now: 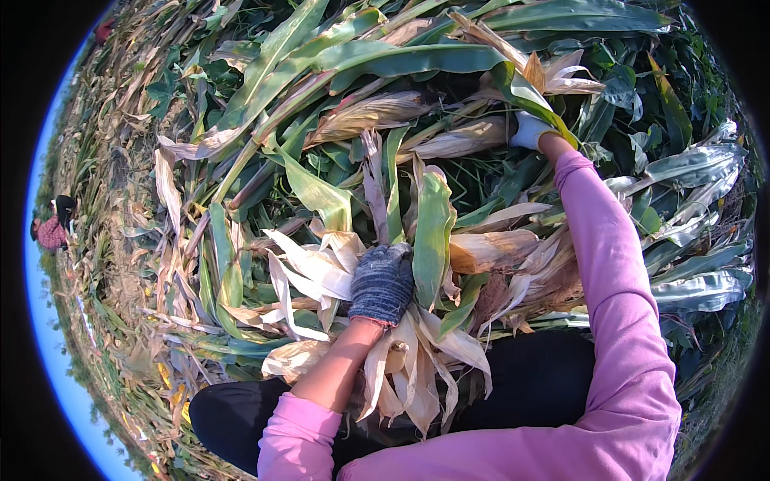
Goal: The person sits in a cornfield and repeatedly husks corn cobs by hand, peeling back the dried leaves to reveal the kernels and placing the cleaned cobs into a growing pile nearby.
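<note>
Low in the middle, my left hand (382, 285), in a grey knit glove, rests back-up on a maize stalk with dry husks; its fingertips are hidden. Pale peeled-back husks (415, 367) spread below it towards my lap. Farther off at the upper right, my right hand (530, 130), in a white glove, reaches among the leaves beside a husked ear of maize (463, 138), partly covered by a green leaf, so its fingers are hidden. Another ear in dry husk (373, 114) lies left of that one. A brownish ear (493, 249) lies right of my left hand.
Cut maize stalks and long green leaves (415, 57) lie heaped around my hands. My bent knees (240, 415) are just below. At the far left, a person in a red patterned top (51, 233) is in the field. Several yellow cobs (177, 394) lie at the lower left.
</note>
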### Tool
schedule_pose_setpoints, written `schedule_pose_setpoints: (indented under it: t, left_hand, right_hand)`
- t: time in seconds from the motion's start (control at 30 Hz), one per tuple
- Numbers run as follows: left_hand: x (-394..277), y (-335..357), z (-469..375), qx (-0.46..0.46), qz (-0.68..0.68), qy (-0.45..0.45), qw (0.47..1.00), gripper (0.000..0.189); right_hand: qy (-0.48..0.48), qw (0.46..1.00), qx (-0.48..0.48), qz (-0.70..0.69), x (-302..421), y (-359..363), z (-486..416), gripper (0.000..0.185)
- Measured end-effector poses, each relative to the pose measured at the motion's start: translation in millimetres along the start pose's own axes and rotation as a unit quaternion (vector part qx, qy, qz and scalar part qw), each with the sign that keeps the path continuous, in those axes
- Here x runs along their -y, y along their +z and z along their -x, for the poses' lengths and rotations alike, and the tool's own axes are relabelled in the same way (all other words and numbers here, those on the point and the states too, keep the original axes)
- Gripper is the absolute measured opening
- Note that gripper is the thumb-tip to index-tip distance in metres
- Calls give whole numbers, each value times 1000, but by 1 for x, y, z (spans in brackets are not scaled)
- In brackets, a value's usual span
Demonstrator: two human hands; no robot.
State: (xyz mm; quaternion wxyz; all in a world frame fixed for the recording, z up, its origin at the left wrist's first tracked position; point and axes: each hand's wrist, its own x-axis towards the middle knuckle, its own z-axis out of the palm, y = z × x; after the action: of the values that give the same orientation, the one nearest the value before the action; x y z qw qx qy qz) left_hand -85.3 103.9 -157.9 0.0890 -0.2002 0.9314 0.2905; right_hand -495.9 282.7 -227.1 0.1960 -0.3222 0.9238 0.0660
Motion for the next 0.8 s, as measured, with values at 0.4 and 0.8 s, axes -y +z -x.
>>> schedule_pose_setpoints:
  t: [0.4, 0.8]
  left_hand:
    - [-5, -6, 1, -7, -8, -17, 1000, 25]
    - [-2, -4, 9, -21, 4, -19, 1000, 26]
  right_hand:
    - [-73, 993, 46, -85, -7, -31, 44, 86]
    - [-227, 968, -93, 55, 123, -186, 194, 45]
